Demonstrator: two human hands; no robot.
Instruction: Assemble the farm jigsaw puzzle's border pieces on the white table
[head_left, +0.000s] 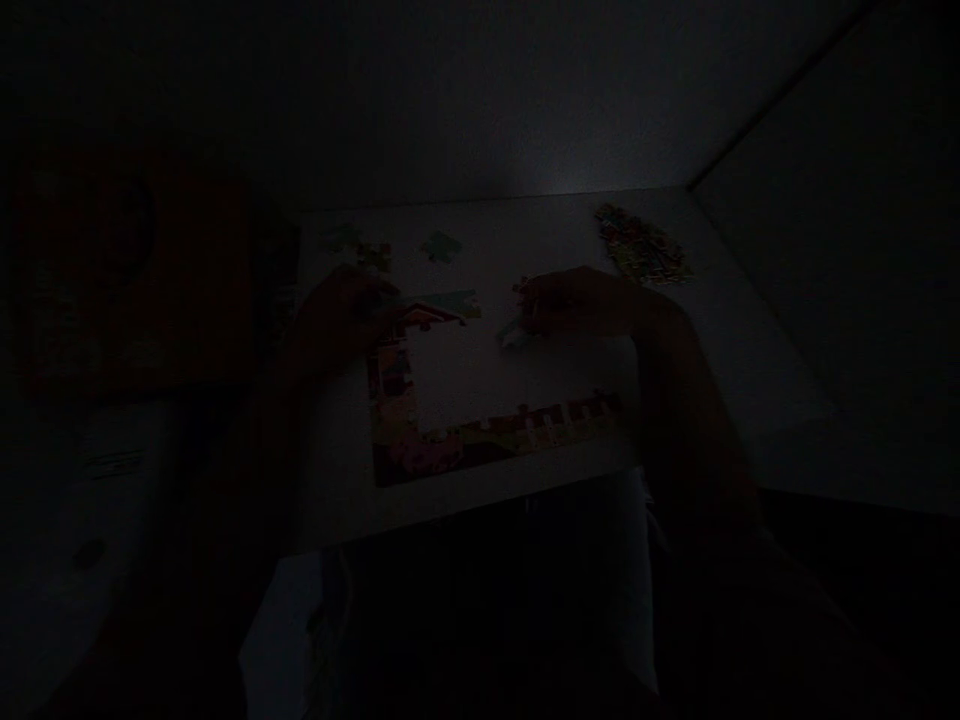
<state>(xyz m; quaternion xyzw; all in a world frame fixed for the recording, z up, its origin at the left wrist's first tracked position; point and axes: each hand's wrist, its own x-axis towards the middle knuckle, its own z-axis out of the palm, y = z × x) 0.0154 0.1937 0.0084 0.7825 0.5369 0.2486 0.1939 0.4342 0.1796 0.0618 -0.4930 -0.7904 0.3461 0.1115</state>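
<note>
A partly built jigsaw border [487,442] is lying flat, its bottom and left sides joined and its middle unfilled, with loose pale-green pieces [441,247] sitting just beyond it and a multicoloured heap of pieces [641,245] resting further right, all dim.

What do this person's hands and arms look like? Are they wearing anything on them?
The left hand and right hand are bare, without gloves, and the right forearm looks bare too. The picture is too dark to tell whether there are any sleeves, rings or a watch.
</note>
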